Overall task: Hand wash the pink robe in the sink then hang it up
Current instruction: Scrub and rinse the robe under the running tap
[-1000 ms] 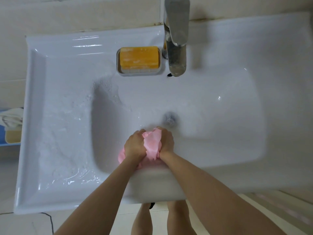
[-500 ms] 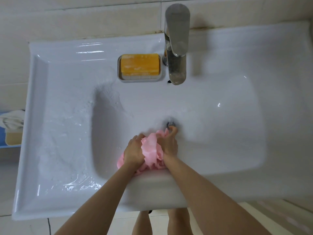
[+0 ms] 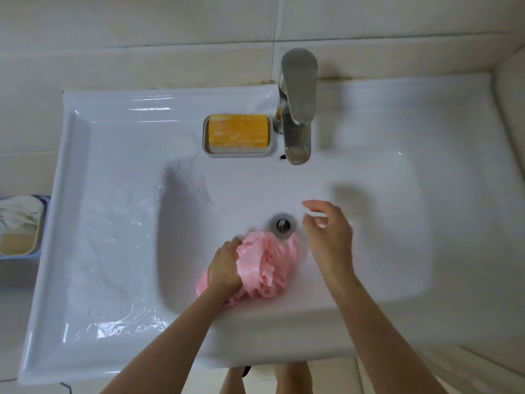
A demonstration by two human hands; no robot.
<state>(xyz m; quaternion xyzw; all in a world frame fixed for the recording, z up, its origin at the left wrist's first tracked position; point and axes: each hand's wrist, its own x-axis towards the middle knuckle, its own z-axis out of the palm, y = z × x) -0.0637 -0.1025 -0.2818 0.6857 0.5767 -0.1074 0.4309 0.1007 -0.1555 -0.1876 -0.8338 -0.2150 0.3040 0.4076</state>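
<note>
Robe [image 3: 264, 268] bunched in sink [image 3: 113, 166] beside drain [image 3: 283, 224] | left hand [image 3: 224, 270] grips it | right hand [image 3: 329, 231] fingers loose, apparently empty

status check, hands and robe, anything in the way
Left hand grips the pink robe; right hand open, holding nothing. Robe bunched in the sink, beside the drain. Nothing in the way.

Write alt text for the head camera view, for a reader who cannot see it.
A person's left hand grips a bunched pink robe in a wet white sink, beside the drain. The right hand hovers open near the drain, holding nothing. A yellow soap bar sits left of the chrome faucet.
</note>
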